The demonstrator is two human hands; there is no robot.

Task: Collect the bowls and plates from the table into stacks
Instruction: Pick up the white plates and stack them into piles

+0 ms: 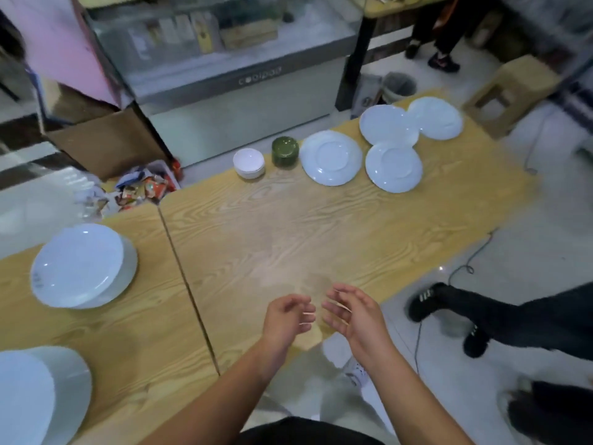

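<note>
The wooden table [288, 239] has four loose white plates [331, 158] at its far end, by small stacks of white bowls [249, 163] and green bowls [285, 151] (more plates sit stacked at the left). They look hard, smooth and easy to break, so hold them by the rims. The left hand [286, 314] and right hand [352, 311] hover close together, fingers curled, holding nothing.

Near-left plates [35, 399]: cut off by the left and bottom edges, so you cannot count the stack.
White bowls [249, 163]: too small for you to count.
Green bowls [285, 151]: blurred, number unclear.
Far plates [388, 124]: 1 overlaps 2 neighbours and hides part of their rims.
Freezer [224, 59] contents: blurred behind glass.
</note>
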